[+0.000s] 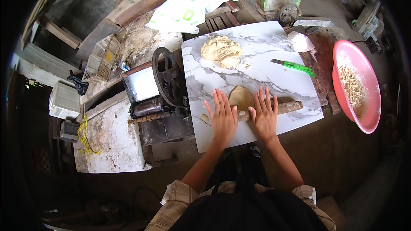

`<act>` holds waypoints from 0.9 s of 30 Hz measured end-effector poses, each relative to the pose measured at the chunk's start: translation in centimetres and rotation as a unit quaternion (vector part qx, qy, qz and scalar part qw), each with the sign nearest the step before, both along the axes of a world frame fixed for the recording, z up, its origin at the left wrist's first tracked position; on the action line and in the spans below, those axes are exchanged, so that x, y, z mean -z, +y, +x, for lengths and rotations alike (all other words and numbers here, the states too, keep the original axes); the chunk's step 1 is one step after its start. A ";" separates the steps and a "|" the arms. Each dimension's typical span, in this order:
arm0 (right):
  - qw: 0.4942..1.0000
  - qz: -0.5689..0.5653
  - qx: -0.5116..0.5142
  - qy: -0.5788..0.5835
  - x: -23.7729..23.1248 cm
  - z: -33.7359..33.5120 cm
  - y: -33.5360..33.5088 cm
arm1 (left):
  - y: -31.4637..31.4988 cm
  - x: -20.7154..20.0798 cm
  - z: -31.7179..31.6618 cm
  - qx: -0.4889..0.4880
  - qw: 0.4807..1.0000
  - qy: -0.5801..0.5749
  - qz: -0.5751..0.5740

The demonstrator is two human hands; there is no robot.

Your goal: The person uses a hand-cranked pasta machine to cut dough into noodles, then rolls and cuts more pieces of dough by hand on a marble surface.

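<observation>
My left hand (223, 117) and my right hand (266, 115) lie flat, fingers stretched forward, on a wooden rolling pin (290, 107). The pin's right end sticks out past my right hand; its left part is hidden under my left hand. Between the hands, against the far side of the pin, a flattened round of dough (241, 97) rests on the marble-patterned board (299, 124). Farther back on the board sits a large rough lump of pale dough (221, 51). A green-handled cutter knife (295, 66) lies toward the board's right side.
Left of the board stands a hand-cranked roller machine with a black wheel (166, 77). A pink basin (373, 85) holding floury noodles is at the right. A white bag of flour (300, 42) sits at the far right corner; a white-green sack (188, 8) lies behind.
</observation>
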State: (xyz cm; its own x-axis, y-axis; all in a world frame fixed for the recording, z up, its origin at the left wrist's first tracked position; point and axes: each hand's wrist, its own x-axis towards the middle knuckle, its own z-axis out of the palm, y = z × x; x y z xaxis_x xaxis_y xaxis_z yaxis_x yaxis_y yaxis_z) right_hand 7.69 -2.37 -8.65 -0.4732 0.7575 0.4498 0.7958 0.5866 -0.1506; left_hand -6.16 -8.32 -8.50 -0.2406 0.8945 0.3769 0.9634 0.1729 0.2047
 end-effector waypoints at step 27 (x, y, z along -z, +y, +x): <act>0.994 0.068 -0.036 0.073 0.2 -1.2 4.3 | 3.6 -0.3 -3.2 0.076 0.977 -0.142 0.140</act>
